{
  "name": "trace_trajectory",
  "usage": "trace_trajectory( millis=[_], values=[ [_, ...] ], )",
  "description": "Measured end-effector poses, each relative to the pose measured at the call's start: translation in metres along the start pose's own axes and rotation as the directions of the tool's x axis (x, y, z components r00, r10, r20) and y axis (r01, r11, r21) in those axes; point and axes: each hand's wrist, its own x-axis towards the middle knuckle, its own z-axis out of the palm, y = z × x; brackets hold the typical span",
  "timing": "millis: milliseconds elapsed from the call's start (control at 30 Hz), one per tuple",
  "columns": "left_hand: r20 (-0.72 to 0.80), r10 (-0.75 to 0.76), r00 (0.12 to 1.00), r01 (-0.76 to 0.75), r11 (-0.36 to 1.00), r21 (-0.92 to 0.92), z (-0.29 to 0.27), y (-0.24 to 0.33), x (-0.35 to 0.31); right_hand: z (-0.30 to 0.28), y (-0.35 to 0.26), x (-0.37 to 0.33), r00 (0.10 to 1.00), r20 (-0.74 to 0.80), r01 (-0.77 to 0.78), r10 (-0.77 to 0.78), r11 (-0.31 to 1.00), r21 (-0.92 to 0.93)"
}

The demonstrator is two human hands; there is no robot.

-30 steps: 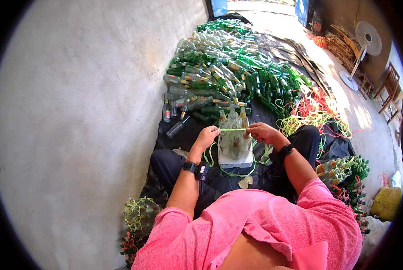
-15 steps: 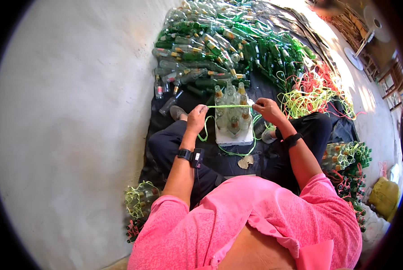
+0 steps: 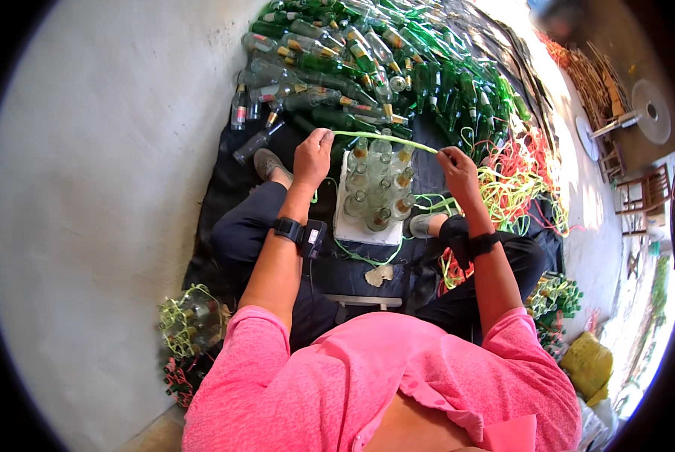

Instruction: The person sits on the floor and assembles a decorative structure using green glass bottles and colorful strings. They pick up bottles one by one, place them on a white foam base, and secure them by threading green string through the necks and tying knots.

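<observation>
A yellow-green plastic strap (image 3: 386,138) runs between my two hands, bowed slightly upward. My left hand (image 3: 313,157) pinches one end of this stretch, and my right hand (image 3: 459,173) pinches the other. Between and just nearer than the hands, several clear glass bottles (image 3: 379,188) stand upright in a tight group on a white block (image 3: 350,227). The strap passes by the far side of the group; whether it touches the bottles I cannot tell. More of the strap hangs down and loops on the floor around the block.
Green and clear bottles (image 3: 337,75) lie heaped beyond the block on a black sheet (image 3: 224,166). A tangle of red and yellow-green straps (image 3: 514,184) lies to the right. Tied bottle bundles (image 3: 194,324) sit at near left and near right. A fan (image 3: 648,111) stands far right.
Both hands have moved away from me, carrying the strap from across the bottles to their far side. The strap was straight and taut; now it bows. The whole view has shifted too.
</observation>
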Motion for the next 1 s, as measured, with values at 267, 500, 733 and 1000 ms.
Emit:
trace_trajectory(
  millis=[267,500,733,1000],
  values=[
    [0.019,-0.201,0.979,0.202,0.978,-0.046,0.043,-0.073,0.01,0.042,0.048,0.092,0.995,0.071,-0.068,0.066,0.997,0.025],
    [0.19,-0.419,0.888,0.443,0.889,-0.114,0.066,-0.137,-0.012,0.082,0.106,0.105,0.956,0.225,-0.194,0.189,0.981,-0.001],
    [0.366,-0.558,0.745,0.655,0.716,-0.242,0.079,-0.143,-0.038,0.098,0.162,0.086,0.93,0.232,-0.257,0.286,0.955,-0.15],
    [0.489,-0.652,0.579,0.815,0.456,-0.357,0.087,-0.146,-0.061,0.118,0.181,0.032,0.728,0.361,-0.666,0.583,0.727,0.168]
  ],
)
